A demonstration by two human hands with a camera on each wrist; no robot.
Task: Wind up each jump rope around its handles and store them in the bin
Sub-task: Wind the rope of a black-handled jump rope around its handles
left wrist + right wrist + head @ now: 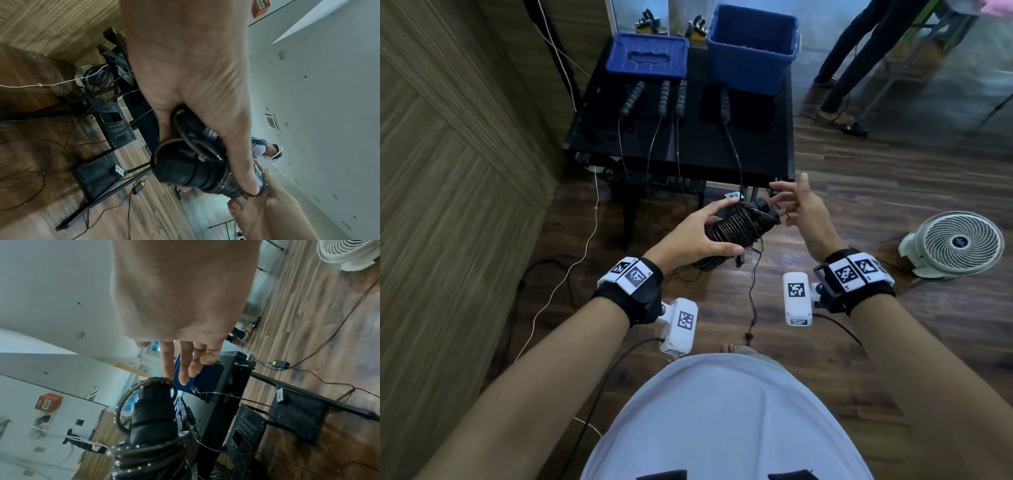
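Beyond table (pixel 688 150), left hand (pixel 688 236) grips wound rope (pixel 739 226) (right hand (pixel 801 209) open).

Table (pixel 750 150): black, on wood floor.
Rear left: blue lid (pixel 647 54), lying flat.
Rear right: blue bin (pixel 751 48), upright.
Front: four black handles (pixel 664 99) lying apart, cords hanging over the front edge.

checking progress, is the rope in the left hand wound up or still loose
Mostly wound: tight coils wrap the handles the left hand grips, but a loose tail still hangs.
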